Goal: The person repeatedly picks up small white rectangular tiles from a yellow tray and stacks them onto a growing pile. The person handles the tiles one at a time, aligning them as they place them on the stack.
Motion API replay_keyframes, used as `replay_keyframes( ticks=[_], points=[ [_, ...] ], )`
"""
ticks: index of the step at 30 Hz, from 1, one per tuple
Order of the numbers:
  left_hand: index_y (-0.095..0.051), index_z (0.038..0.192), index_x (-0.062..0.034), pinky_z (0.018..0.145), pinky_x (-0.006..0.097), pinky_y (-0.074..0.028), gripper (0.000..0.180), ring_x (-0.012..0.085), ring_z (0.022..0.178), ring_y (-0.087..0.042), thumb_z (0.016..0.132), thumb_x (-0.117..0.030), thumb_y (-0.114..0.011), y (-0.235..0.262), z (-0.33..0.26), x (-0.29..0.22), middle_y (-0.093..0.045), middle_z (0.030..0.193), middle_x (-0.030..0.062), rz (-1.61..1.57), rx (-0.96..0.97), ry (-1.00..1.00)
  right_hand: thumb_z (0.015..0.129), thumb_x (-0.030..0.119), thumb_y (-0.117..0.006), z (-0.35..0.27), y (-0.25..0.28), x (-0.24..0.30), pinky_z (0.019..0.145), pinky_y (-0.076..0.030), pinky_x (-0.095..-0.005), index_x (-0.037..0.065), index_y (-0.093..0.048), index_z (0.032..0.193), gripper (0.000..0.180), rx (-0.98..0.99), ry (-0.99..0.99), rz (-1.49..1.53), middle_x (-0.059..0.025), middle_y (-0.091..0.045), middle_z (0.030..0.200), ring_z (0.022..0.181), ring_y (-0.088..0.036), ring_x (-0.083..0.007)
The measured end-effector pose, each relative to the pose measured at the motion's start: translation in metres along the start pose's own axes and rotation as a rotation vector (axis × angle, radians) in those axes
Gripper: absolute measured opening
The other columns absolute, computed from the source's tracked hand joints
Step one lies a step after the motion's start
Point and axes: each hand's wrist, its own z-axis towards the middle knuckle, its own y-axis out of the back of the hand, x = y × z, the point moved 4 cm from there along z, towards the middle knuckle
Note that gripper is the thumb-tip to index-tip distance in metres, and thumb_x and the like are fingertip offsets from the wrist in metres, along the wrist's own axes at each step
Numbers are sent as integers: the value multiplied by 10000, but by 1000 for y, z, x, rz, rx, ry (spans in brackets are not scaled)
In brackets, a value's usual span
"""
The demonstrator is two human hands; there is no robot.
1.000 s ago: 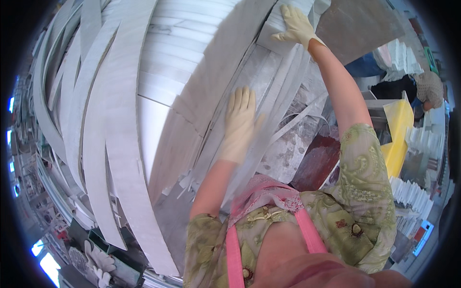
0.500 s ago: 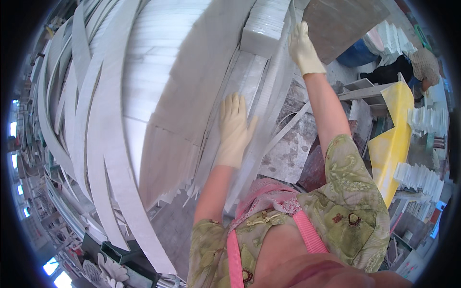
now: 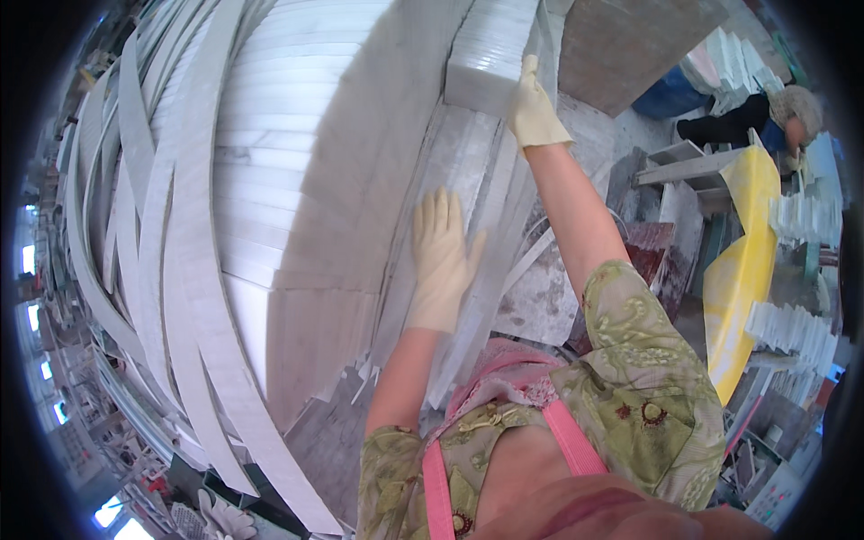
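Note:
My left hand [image 3: 441,261], in a cream glove, lies flat with its fingers stretched out on pale stone strips [image 3: 463,148] laid lengthwise. My right hand [image 3: 537,112], gloved alike, is farther away, at the near right corner of a block of stacked white stone pieces [image 3: 490,76]. One finger or the thumb points up along the block's edge; the other fingers are hidden, so its grip does not show. Left of my hands stands a large stack of white stone slabs [image 3: 279,153], with a grey-veined side face.
Long curved pale strips [image 3: 193,225] lean across the left. A brown board [image 3: 625,49] stands at the far right, beside a blue drum [image 3: 670,94]. A yellow-covered piece [image 3: 742,252] and white stone stacks [image 3: 792,333] are at right; another person [image 3: 778,117] bends there.
My right hand has moved left, from beyond the strips to the block's corner, and turned edge-on. My left hand stays flat on the strips, slightly lower in view.

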Motion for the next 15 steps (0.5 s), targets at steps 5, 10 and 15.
replay_keyframes(
  ticks=[5, 10, 15],
  points=[
    [-467, 1428, 85, 1211, 549, -250, 740, 440, 1410, -388, 868, -325, -723, -2, -3, 0, -454, 1504, 264, 46, -41, -33, 1079, 330, -262, 5, 9, -17, 1086, -423, -421, -65, -213, 1532, 602, -86, 59, -546, -279, -478, 1500, 1348, -507, -420],
    [-476, 1429, 93, 1207, 545, -253, 683, 463, 1409, -395, 925, -324, -674, -1, -3, 1, -456, 1497, 297, 29, -39, -46, 1063, 193, -296, 6, 16, -22, 1042, -449, -460, -33, -122, 1545, 560, -38, 138, -537, -285, -496, 1478, 1301, -537, -447],
    [-478, 1428, 94, 1208, 544, -251, 687, 462, 1411, -392, 923, -329, -674, -1, -3, 1, -457, 1496, 294, 32, -46, -54, 1081, 377, -271, -11, 1, -31, 1064, -423, -409, -13, -276, 1555, 614, -74, -69, -217, -275, -556, 1423, 1258, -588, -395]
  ],
)
